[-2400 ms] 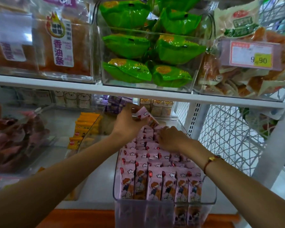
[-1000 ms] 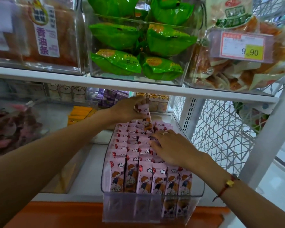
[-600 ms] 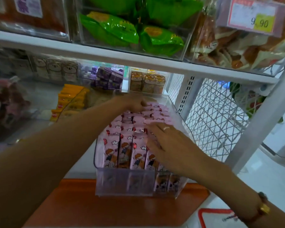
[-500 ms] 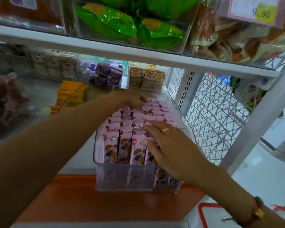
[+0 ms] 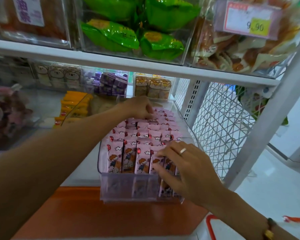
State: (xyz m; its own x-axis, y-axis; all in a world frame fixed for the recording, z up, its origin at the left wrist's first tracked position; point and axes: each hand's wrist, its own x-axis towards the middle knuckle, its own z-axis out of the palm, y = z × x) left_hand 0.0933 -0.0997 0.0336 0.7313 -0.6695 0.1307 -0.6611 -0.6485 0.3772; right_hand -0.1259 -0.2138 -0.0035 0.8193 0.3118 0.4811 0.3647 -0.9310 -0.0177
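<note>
A clear plastic bin [image 5: 128, 187] stands on the lower shelf, packed with rows of upright pink snack packets [image 5: 128, 158] printed with a cartoon child and a red balloon. My left hand [image 5: 139, 107] reaches to the back of the bin, and its curled fingers pinch the tops of the rearmost packets. My right hand [image 5: 189, 170], with a ring on it, lies over the front right packets with its fingers spread and fairly straight. It hides the front right corner of the bin.
The white upper shelf [image 5: 128, 64] carries bins of green packets [image 5: 128, 35] and a price tag [image 5: 246, 19]. Yellow packets [image 5: 73, 108] and purple boxes [image 5: 109, 84] sit to the left and behind. A wire mesh panel [image 5: 220, 122] closes the right side. An orange ledge [image 5: 111, 213] runs below.
My left hand has lowered the pink packet it held into the back rows. My right hand has slid from the middle of the bin to the front right. The view has tilted down.
</note>
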